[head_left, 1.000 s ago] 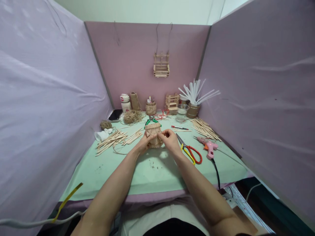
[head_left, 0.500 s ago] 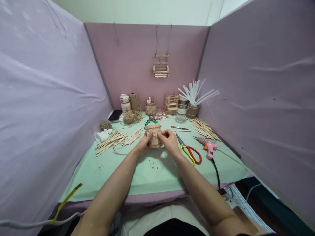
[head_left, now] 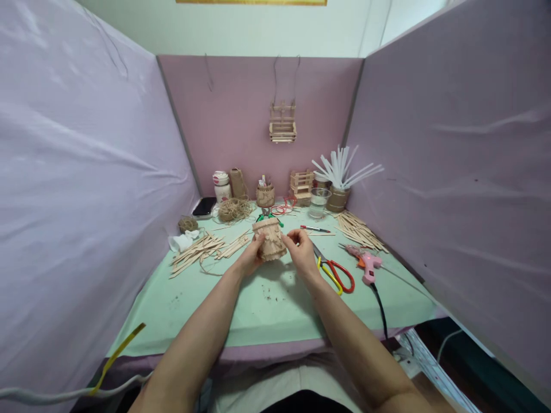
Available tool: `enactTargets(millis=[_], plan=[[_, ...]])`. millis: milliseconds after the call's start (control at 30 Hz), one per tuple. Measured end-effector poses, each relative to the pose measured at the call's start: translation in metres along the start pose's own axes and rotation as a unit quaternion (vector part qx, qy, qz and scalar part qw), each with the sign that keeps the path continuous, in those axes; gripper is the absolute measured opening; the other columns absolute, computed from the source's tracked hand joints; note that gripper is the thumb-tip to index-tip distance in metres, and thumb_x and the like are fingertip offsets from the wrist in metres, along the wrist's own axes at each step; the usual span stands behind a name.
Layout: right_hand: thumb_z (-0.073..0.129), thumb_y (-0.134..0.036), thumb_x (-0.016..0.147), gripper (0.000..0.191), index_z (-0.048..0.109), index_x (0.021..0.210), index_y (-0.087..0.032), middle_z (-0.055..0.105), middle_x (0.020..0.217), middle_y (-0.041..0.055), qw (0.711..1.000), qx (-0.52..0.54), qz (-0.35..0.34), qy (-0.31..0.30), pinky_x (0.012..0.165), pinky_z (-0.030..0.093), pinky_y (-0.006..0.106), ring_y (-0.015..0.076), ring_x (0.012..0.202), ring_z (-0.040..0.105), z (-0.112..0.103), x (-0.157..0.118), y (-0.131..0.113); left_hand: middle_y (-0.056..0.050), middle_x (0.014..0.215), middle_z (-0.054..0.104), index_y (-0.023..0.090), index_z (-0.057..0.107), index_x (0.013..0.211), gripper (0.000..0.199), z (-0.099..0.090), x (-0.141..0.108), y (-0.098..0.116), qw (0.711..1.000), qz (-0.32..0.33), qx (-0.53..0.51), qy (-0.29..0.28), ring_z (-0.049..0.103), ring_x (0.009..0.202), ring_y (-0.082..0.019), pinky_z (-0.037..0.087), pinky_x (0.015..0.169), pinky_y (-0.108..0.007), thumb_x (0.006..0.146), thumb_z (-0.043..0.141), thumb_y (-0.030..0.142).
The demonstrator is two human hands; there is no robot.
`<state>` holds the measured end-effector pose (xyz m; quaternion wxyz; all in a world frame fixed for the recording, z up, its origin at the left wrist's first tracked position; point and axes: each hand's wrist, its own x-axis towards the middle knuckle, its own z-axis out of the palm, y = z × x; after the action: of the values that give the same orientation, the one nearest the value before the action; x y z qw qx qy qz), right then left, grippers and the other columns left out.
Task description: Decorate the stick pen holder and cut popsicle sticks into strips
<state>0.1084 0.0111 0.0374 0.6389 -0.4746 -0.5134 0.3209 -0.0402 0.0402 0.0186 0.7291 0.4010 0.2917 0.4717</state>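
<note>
A small round pot covered in pale wood pieces with braided twine at its rim and base (head_left: pixel 270 240) is held just above the green tabletop, tilted slightly. My left hand (head_left: pixel 252 256) grips it from the left, thumb on its front. At its right side is my right hand (head_left: pixel 300 248), thumb and forefinger pinched together by the pot's wall. Whatever lies between those fingertips is too small to make out. Green-handled pliers (head_left: pixel 275 219) lie partly hidden behind the pot. Scissors with red and yellow handles (head_left: pixel 336 274) rest to the right of my right hand.
A pink glue gun (head_left: pixel 369 265) with its cord lies at right. Wooden sticks (head_left: pixel 198 253) are piled at left, more sticks (head_left: pixel 359 230) at right. Behind are a twine bundle (head_left: pixel 233 210), a clear water cup (head_left: pixel 318 202) and a pot of white glue sticks (head_left: pixel 338 199). Cloth walls flank the table.
My right hand has shifted slightly right, its fingers moving from the pot's front to its side edge. The pot has tilted a little. The whole view has moved slightly upward.
</note>
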Motion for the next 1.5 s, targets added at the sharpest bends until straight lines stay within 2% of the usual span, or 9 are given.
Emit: enactTargets(millis=[200, 367, 500, 667, 900, 1033, 1133, 1267, 1500], plan=[[0.061, -0.04, 0.071, 0.025, 0.05, 0.084, -0.022, 0.055, 0.088, 0.0032, 1.0, -0.008, 0.005, 0.018, 0.08, 0.041, 0.034, 0.02, 0.084, 0.049, -0.001, -0.004, 0.011, -0.015, 0.128, 0.059, 0.018, 0.059, 0.122, 0.062, -0.006, -0.003, 0.012, 1.0, 0.002, -0.006, -0.008, 0.062, 0.106, -0.029, 0.054, 0.08, -0.039, 0.079, 0.054, 0.062], [0.067, -0.043, 0.066, 0.041, 0.052, 0.098, -0.022, 0.058, 0.106, 0.0088, 0.997, 0.011, 0.023, -0.071, 0.079, 0.045, 0.038, 0.0248, 0.097, 0.054, 0.009, -0.011, 0.017, -0.015, 0.12, 0.064, 0.015, 0.062, 0.116, 0.063, -0.015, -0.005, 0.016, 0.998, 0.039, -0.049, -0.002, 0.063, 0.103, -0.027, 0.052, 0.083, -0.037, 0.08, 0.049, 0.066], [0.073, -0.042, 0.063, 0.055, 0.052, 0.11, -0.022, 0.057, 0.119, 0.012, 0.989, 0.037, 0.023, -0.144, 0.085, 0.046, 0.042, 0.0283, 0.11, 0.053, 0.017, -0.017, 0.02, -0.015, 0.113, 0.067, 0.014, 0.063, 0.114, 0.063, -0.018, -0.006, 0.016, 0.996, 0.048, -0.077, -0.026, 0.064, 0.101, -0.026, 0.05, 0.087, -0.038, 0.08, 0.047, 0.066], [0.076, -0.04, 0.063, 0.057, 0.054, 0.113, -0.022, 0.06, 0.119, 0.0121, 0.978, 0.086, 0.032, -0.189, 0.089, 0.045, 0.045, 0.0289, 0.113, 0.053, 0.02, -0.017, 0.025, -0.017, 0.107, 0.068, 0.011, 0.062, 0.114, 0.068, -0.02, -0.008, 0.015, 0.994, 0.039, -0.086, -0.052, 0.064, 0.1, -0.029, 0.048, 0.089, -0.04, 0.081, 0.044, 0.068], [0.083, -0.032, 0.057, 0.06, 0.056, 0.11, -0.023, 0.065, 0.112, 0.0087, 0.959, 0.206, 0.074, -0.18, 0.09, 0.045, 0.041, 0.0258, 0.106, 0.059, 0.023, -0.013, 0.031, -0.018, 0.104, 0.067, 0.011, 0.056, 0.122, 0.073, -0.018, -0.011, 0.014, 0.995, 0.006, -0.086, -0.048, 0.061, 0.103, -0.03, 0.045, 0.091, -0.043, 0.083, 0.035, 0.069], [0.08, -0.034, 0.063, 0.047, 0.059, 0.105, -0.028, 0.066, 0.111, 0.0021, 0.933, 0.305, 0.115, -0.153, 0.091, 0.044, 0.033, 0.0199, 0.105, 0.059, 0.017, -0.007, 0.028, -0.014, 0.11, 0.063, 0.019, 0.056, 0.122, 0.07, -0.017, -0.014, 0.018, 0.996, 0.013, -0.074, -0.044, 0.059, 0.102, -0.026, 0.047, 0.086, -0.042, 0.082, 0.034, 0.071], [0.074, -0.04, 0.069, 0.032, 0.065, 0.097, -0.026, 0.069, 0.103, 0.0016, 0.899, 0.371, 0.161, -0.168, 0.083, 0.048, 0.031, 0.0186, 0.096, 0.062, 0.009, -0.001, 0.022, -0.011, 0.107, 0.06, 0.02, 0.058, 0.118, 0.066, -0.019, -0.013, 0.019, 0.997, 0.016, -0.066, -0.02, 0.058, 0.099, -0.023, 0.048, 0.082, -0.038, 0.081, 0.038, 0.071], [0.074, -0.039, 0.069, 0.027, 0.069, 0.092, -0.024, 0.072, 0.095, 0.0014, 0.855, 0.436, 0.205, -0.191, 0.073, 0.049, 0.029, 0.0192, 0.091, 0.063, 0.001, 0.002, 0.017, -0.01, 0.103, 0.059, 0.019, 0.06, 0.112, 0.06, -0.023, -0.01, 0.017, 0.998, 0.015, -0.061, -0.02, 0.058, 0.094, -0.02, 0.048, 0.076, -0.031, 0.081, 0.043, 0.068], [0.073, -0.032, 0.072, 0.019, 0.069, 0.089, -0.024, 0.073, 0.092, 0.0007, 0.802, 0.503, 0.24, -0.214, 0.073, 0.049, 0.029, 0.019, 0.092, 0.063, -0.002, 0.0, 0.014, -0.008, 0.104, 0.06, 0.021, 0.06, 0.112, 0.05, -0.026, -0.009, 0.014, 0.997, 0.023, -0.052, -0.046, 0.058, 0.095, -0.018, 0.046, 0.076, -0.029, 0.081, 0.054, 0.06]])
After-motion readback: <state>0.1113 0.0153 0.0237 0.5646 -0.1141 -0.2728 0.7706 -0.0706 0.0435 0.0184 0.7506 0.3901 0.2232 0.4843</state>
